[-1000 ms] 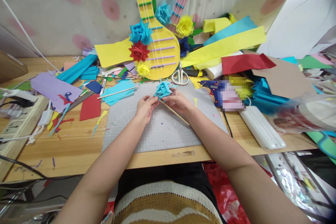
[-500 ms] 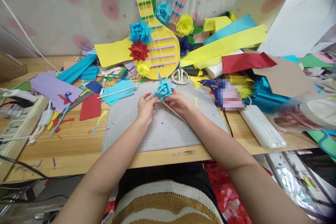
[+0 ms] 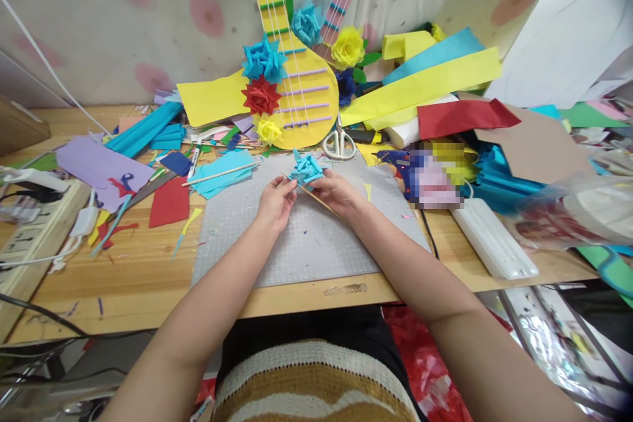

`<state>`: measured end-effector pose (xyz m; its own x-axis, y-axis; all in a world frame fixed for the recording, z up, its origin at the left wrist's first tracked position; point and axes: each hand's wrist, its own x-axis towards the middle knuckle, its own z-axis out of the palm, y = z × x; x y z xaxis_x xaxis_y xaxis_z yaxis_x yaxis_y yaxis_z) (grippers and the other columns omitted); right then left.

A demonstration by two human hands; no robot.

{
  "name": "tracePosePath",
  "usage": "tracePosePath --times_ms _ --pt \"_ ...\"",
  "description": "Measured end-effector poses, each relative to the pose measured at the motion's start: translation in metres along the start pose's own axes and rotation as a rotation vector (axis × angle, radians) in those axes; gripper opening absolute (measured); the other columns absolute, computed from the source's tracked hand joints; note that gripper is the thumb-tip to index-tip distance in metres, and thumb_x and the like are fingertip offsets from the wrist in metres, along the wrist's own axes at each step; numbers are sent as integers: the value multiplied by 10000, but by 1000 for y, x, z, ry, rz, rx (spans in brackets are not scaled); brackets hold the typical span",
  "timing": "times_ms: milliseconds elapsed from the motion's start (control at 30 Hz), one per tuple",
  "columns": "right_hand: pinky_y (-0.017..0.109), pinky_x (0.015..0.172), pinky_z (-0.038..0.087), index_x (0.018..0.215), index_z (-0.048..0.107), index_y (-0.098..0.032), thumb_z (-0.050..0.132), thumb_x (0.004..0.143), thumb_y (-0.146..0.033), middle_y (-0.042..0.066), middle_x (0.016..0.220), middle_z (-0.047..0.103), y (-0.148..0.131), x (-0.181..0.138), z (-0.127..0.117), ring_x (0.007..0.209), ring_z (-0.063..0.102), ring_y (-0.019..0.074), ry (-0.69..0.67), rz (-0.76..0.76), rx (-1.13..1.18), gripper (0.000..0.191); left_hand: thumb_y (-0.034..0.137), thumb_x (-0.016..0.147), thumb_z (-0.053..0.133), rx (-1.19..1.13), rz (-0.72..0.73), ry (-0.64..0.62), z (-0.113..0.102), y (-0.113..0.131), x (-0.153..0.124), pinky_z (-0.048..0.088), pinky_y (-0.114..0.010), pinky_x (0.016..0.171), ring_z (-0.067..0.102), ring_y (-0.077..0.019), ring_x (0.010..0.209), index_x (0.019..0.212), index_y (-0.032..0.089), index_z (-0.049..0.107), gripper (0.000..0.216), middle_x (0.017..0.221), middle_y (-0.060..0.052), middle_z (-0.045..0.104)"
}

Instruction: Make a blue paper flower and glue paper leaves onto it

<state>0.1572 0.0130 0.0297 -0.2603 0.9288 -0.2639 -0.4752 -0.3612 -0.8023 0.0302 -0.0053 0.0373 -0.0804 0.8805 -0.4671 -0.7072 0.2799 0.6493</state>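
A blue paper flower [image 3: 306, 169] is held up over the grey cutting mat [image 3: 306, 244], between both my hands. My right hand [image 3: 336, 192] is closed around the flower's underside and also holds a thin wooden stick [image 3: 316, 199] that slants down to the right. My left hand [image 3: 275, 200] is closed, its fingertips pinching the stick's upper end beside the flower's left edge. Part of the stick is hidden under my right hand.
White scissors [image 3: 339, 144] lie just behind the mat. A yellow paper guitar [image 3: 301, 92] with paper flowers leans on the wall. A blue glue gun [image 3: 395, 161], a white power strip [image 3: 492, 241], another stick [image 3: 220, 174] and coloured paper scraps surround the mat.
The flower's paper points stood up half a second ago and now sit lower and more tucked in. Both hands have stayed in nearly the same place.
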Motion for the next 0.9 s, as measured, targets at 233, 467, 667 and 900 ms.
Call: tracePosePath --times_ms 233,467,667,900 --pt "233 603 469 896 491 -205 668 615 -170 -27 773 612 -10 -8 -4 650 571 92 -35 126 -231 333 -35 708 556 -41 -15 29 -2 1 2 433 -129 513 569 -45 553 748 151 464 212 634 31 584" --pt "167 397 339 668 471 -168 612 717 -243 -42 559 526 -5 -16 0 448 439 42 -131 88 -598 167 -17 667 622 64 149 130 -5 4 1 509 -228 659 604 -81 591 776 169 410 302 672 25 599" --pt "173 375 293 678 445 -177 516 779 -187 -57 528 501 3 -15 7 398 397 41 -44 61 -696 124 -7 681 614 117 140 147 -5 7 0 526 -267 688 613 -93 587 792 175 386 312 672 7 619" --pt "196 459 302 696 466 -180 492 798 -254 -47 542 515 6 -12 5 448 422 66 6 -54 -1054 128 -8 689 586 168 66 108 -8 11 3 534 -275 688 590 -88 536 767 145 452 218 583 10 589"
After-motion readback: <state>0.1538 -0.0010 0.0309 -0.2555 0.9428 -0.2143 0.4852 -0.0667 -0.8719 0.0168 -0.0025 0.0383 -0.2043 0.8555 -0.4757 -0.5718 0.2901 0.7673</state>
